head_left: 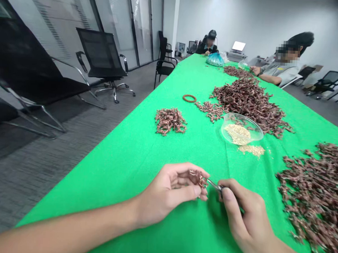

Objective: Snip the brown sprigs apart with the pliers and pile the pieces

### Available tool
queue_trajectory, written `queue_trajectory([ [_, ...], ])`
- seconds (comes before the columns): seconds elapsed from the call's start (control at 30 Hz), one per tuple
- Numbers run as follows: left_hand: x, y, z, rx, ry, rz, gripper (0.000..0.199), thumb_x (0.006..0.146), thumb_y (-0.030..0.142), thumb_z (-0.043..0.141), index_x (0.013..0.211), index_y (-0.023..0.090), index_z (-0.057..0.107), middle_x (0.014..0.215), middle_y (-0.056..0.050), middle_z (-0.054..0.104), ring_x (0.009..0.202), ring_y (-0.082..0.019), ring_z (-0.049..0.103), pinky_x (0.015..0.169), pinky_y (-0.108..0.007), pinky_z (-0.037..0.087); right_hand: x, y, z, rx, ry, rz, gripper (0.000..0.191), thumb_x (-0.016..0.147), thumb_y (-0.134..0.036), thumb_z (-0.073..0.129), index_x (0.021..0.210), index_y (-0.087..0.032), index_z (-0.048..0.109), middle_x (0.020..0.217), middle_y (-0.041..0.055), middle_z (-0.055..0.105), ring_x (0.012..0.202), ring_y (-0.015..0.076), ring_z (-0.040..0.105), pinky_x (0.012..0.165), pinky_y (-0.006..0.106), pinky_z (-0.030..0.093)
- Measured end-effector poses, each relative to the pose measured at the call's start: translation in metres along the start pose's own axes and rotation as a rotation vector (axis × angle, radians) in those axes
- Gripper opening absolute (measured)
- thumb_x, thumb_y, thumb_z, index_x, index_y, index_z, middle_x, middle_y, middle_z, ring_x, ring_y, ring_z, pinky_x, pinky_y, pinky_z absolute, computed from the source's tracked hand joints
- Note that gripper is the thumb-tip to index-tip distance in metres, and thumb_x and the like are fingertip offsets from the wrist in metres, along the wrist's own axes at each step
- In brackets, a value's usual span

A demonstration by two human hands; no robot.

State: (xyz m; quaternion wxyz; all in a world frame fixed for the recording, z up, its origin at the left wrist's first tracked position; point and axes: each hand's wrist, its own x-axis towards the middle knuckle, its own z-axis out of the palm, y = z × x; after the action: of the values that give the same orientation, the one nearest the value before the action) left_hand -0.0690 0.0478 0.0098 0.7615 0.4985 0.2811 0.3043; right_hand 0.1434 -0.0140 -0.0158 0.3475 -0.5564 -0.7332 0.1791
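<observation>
My left hand [168, 190] pinches a small cluster of copper-coloured beaded pieces [197, 179] between its fingers and thumb. My right hand [246, 217] grips a slim metal tool, probably tweezers [213, 184], whose tip reaches the cluster. Both hands rest just above a green cloth [144, 166] covering the table. Ahead lies a small pile of coppery pieces [170, 121]. A clear plastic bowl [241, 129] holds tan beads, with spilled beads [251, 150] beside it. A large reddish-brown heap [315, 194] lies to my right.
Another large heap [251, 104] and a bead ring [189, 98] lie farther along the table. Two seated people [285, 64] work at its far end, near a blue plastic bag [214, 60]. Black mesh chairs [103, 59] stand on the grey carpet to the left.
</observation>
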Motion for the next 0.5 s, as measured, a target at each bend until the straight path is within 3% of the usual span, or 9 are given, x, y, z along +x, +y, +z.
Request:
queue_trajectory([
  [0.13, 0.0003, -0.0026, -0.002, -0.013, -0.022, 0.032, 0.031, 0.09, 0.02, 0.066, 0.119, 0.015, 0.054, 0.101, -0.007, 0.065, 0.099, -0.02, 0.064, 0.09, -0.034, 0.047, -0.0001, -0.0007, -0.001, 0.019, 0.015, -0.014, 0.017, 0.1, -0.032, 0.042, 0.094, -0.022, 0.054, 0.063, -0.005, 0.054, 0.051, 0.0098, 0.049, 0.052, 0.024, 0.037],
  [0.3, 0.0001, -0.0014, -0.0036, 0.076, -0.051, 0.052, 0.029, 0.094, 0.021, 0.06, 0.121, 0.017, 0.049, 0.104, -0.006, 0.063, 0.101, -0.017, 0.058, 0.093, -0.035, 0.043, -0.0002, -0.0006, -0.0006, 0.037, -0.002, -0.036, 0.015, 0.1, -0.03, 0.043, 0.094, -0.022, 0.053, 0.063, -0.0051, 0.052, 0.052, 0.01, 0.048, 0.053, 0.024, 0.037],
  [0.5, -0.0033, 0.0002, -0.0015, 0.258, -0.065, 0.07, 0.027, 0.098, 0.025, 0.054, 0.124, 0.02, 0.048, 0.112, -0.006, 0.064, 0.107, -0.018, 0.056, 0.099, -0.037, 0.038, -0.0021, 0.0015, 0.0033, -0.065, -0.014, -0.203, 0.009, 0.097, -0.025, 0.046, 0.098, -0.019, 0.052, 0.073, -0.0009, 0.055, 0.061, 0.0117, 0.051, 0.058, 0.025, 0.039],
])
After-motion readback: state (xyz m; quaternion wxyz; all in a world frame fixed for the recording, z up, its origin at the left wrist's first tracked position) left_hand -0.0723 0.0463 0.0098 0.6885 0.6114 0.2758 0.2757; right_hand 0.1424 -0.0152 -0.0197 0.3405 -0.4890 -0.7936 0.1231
